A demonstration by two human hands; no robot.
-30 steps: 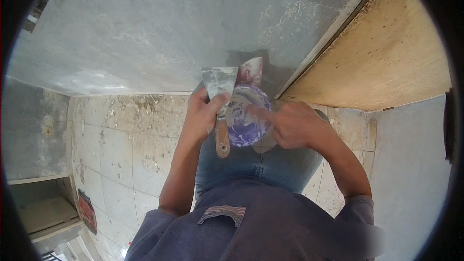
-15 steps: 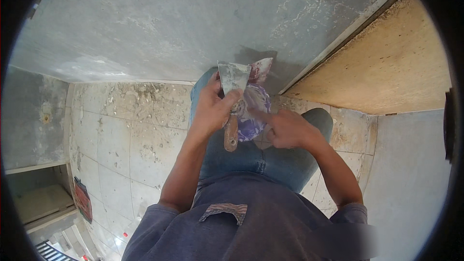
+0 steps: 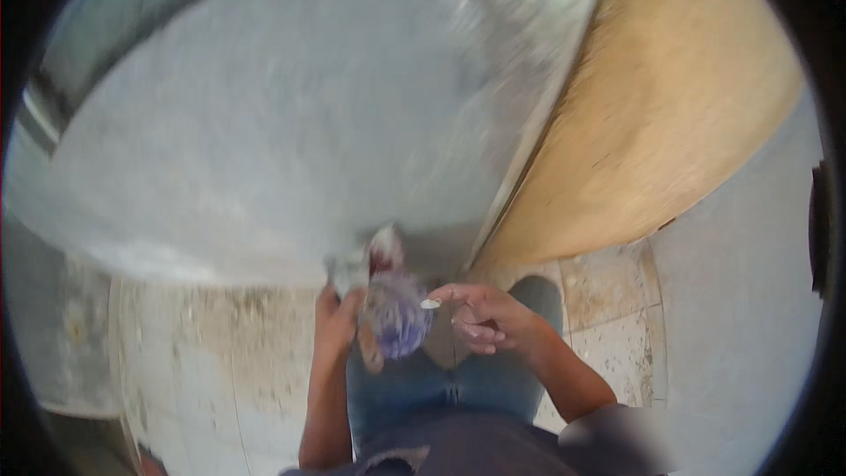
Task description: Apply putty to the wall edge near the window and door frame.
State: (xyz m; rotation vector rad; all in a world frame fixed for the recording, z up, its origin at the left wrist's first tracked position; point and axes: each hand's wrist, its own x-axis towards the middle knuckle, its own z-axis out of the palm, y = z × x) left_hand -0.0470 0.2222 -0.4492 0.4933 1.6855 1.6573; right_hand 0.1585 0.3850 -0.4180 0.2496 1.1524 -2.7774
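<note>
Frame blurred. Left hand [image 3: 337, 328]: fingers clamped on a crumpled packet [image 3: 363, 263] and a wooden handle [image 3: 371, 354], handle end poking out below the fingers. Purple plastic bag [image 3: 398, 324] sits just right of those fingers, touching them. Right hand [image 3: 483, 317]: fingers apart, loosely curled, holding nothing, forefinger tip just beside the bag. Tiled floor [image 3: 211, 361] below both hands

Grey plastered wall [image 3: 291, 123] fills the top and left of my view, blurred. Tan wooden board [image 3: 652, 115] abuts its right edge. Stained tiled floor [image 3: 229, 361] below. My blue jeans [image 3: 441, 388] at bottom centre.
</note>
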